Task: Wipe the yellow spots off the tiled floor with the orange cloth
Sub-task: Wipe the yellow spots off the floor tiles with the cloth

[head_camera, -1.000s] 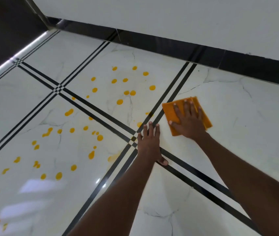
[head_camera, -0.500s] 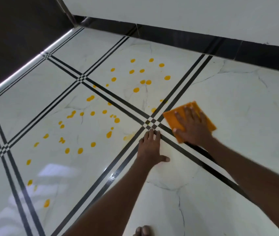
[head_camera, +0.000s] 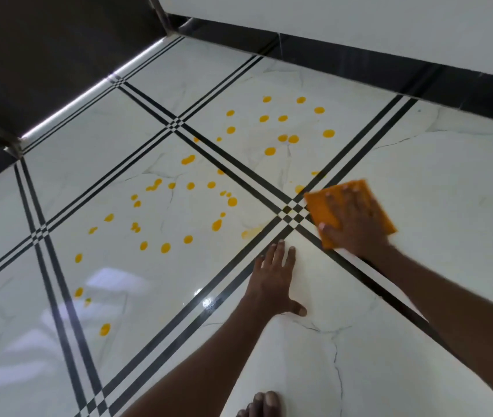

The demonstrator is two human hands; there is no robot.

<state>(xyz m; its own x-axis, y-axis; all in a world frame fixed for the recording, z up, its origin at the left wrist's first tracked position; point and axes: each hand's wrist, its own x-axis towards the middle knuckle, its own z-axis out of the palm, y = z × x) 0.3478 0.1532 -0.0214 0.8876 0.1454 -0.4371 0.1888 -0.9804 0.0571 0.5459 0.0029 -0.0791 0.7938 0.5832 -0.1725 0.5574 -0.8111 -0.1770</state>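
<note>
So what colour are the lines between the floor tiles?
Black, in paired stripes with checkered crossings, clear in the head view.

The orange cloth (head_camera: 323,210) lies flat and square on the glossy white tiled floor (head_camera: 449,191) right of centre, its near corner beside the crossing of black double lines. Yellow spots (head_camera: 270,151), round and scattered, cover two tiles in the centre and left, with a faint smear (head_camera: 251,233) beside the crossing.
</note>
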